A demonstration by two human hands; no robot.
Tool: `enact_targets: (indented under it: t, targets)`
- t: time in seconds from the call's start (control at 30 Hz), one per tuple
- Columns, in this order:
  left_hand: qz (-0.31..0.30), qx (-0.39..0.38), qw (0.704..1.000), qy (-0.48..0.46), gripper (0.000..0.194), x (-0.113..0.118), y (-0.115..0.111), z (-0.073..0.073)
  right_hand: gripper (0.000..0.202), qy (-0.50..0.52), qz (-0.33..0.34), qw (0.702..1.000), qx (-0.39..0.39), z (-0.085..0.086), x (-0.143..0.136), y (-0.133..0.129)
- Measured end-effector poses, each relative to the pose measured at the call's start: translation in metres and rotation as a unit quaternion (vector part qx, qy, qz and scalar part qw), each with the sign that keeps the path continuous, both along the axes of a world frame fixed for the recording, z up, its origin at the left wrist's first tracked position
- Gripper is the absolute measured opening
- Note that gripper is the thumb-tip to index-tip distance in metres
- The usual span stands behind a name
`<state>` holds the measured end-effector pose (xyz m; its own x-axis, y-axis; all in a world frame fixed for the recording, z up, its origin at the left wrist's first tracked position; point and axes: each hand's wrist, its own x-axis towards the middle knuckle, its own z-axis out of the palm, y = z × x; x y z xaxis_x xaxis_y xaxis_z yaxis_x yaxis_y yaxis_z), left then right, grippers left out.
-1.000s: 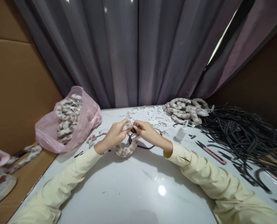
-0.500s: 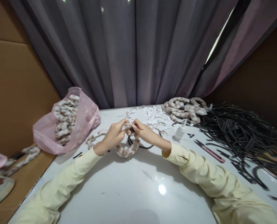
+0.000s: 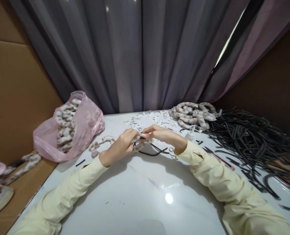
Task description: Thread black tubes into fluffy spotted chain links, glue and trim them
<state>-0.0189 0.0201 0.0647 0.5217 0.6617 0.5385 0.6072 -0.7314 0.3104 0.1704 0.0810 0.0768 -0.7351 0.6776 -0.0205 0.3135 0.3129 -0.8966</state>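
Both hands meet over the middle of the white table. My left hand (image 3: pixel 123 143) is closed on a fluffy white-and-brown ring (image 3: pixel 139 146), partly hidden behind the fingers. On its other side my right hand (image 3: pixel 159 133) pinches the ring near a dark spot between the two hands' fingertips. Black cord (image 3: pixel 152 153) lies on the table just beneath them. Left of my left hand, another fluffy curved piece (image 3: pixel 94 146) rests on the tabletop.
A pink plastic bag (image 3: pixel 92 119) of fluffy pieces stands left. At the back right lie a fluffy pile (image 3: pixel 194 112) and a heap of black cords (image 3: pixel 250 140). A white bottle (image 3: pixel 190 133), pink-handled snips (image 3: pixel 225 163) and small scattered loops (image 3: pixel 157 117) are nearby.
The fluffy ring has turned from hanging below the hands to lying flatter between them. My right hand has shifted right and rolled over, its fingers now reaching across the top.
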Motion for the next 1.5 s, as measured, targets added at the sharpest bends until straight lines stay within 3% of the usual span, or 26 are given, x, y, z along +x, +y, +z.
enact_targets:
  t: [0.17, 0.33, 0.43, 0.57, 0.77, 1.0, 1.23, 1.5]
  targets:
    - [-0.014, 0.028, 0.999, 0.024, 0.037, 0.000, -0.001, -0.003, 0.020, -0.025, -0.016, 0.996, 0.083, 0.011, 0.001, -0.007]
    - [0.038, -0.045, 0.995, -0.082, 0.022, 0.004, -0.004, 0.002, 0.014, -0.009, -0.103, 0.977, 0.187, 0.010, -0.004, -0.018]
    - [0.078, -0.181, 0.970, -0.143, 0.012, 0.006, -0.010, 0.014, 0.012, 0.027, -0.132, 0.934, 0.330, 0.001, -0.003, -0.027]
    - [0.026, -0.367, 0.919, -0.141, 0.027, 0.006, -0.019, 0.028, 0.016, 0.084, -0.104, 0.877, 0.462, -0.015, 0.003, -0.045]
    - [-0.007, -0.388, 0.919, -0.069, 0.032, 0.005, -0.029, 0.032, 0.024, 0.071, -0.088, 0.820, 0.562, -0.023, 0.008, -0.063]
    - [0.000, -0.380, 0.923, -0.054, 0.035, 0.006, -0.034, 0.030, 0.027, 0.078, -0.077, 0.801, 0.589, -0.026, 0.009, -0.060]
    - [-0.004, -0.367, 0.928, -0.063, 0.034, 0.008, -0.036, 0.029, 0.022, 0.156, -0.076, 0.830, 0.530, -0.031, 0.006, -0.061]
    - [0.018, -0.301, 0.953, -0.037, 0.028, 0.006, -0.032, 0.020, 0.025, 0.156, -0.069, 0.858, 0.484, -0.041, 0.004, -0.059]
